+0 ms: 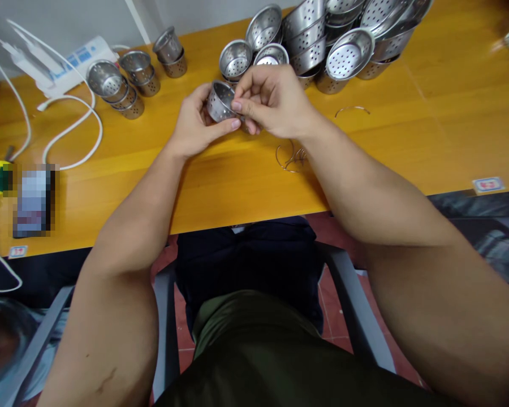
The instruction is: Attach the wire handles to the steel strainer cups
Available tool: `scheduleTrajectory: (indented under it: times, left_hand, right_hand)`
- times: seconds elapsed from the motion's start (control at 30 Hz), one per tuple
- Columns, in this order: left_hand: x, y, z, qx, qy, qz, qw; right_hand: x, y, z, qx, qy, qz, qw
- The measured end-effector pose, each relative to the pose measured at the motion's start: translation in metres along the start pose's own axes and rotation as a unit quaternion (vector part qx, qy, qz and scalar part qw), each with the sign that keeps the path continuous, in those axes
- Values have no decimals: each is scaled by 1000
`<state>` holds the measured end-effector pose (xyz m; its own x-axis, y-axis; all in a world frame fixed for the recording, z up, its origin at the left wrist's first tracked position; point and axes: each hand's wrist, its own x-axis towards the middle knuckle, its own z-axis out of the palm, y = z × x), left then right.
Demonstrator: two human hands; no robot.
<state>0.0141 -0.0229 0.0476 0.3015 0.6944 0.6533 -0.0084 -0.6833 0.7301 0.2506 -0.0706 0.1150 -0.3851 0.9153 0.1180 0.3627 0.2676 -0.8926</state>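
Note:
A small perforated metal cup [219,104] is tilted in my left hand [197,121], whose fingers wrap round its left side while the thumb lies along the lower edge. My right hand [275,102] is at the cup's right rim, thumb and forefinger pinched together. Whatever those fingertips may hold is too small or hidden to make out. Below the right wrist lies a loose tangle of thin copper-coloured wire [292,159]. A single curved piece of wire [353,108] rests farther right on the wooden table [237,192].
Stacked perforated cups [307,39] crowd the back of the table. More small cups [110,82] stand at the left, near a white power strip [78,65] with looping cables. A phone [31,200] and a green-and-yellow-handled tool [0,178] lie at the far left.

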Motion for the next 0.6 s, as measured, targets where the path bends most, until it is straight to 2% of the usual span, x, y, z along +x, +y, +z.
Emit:
scheduleTrajectory:
  times: [0.13,0.3,0.4,0.5,0.6]
  left_hand:
    - [0,-13,0,5,16,2,1000]
    - [4,-35,-6,30,37,-23,999]
    - [6,-48,-11,30,38,18,999]
    - [5,-52,-11,19,44,51,998]
    - [2,-44,-8,1,50,54,997]
  right_hand:
    - [-3,-1,0,-40,4,9,999]
    - [-6,-5,-4,-105,48,-27,993]
    - [-8,-11,-9,-153,45,-12,987]
    - [-7,-11,-10,-171,26,21,985]
    - [-4,-1,-7,-112,2,-56,992]
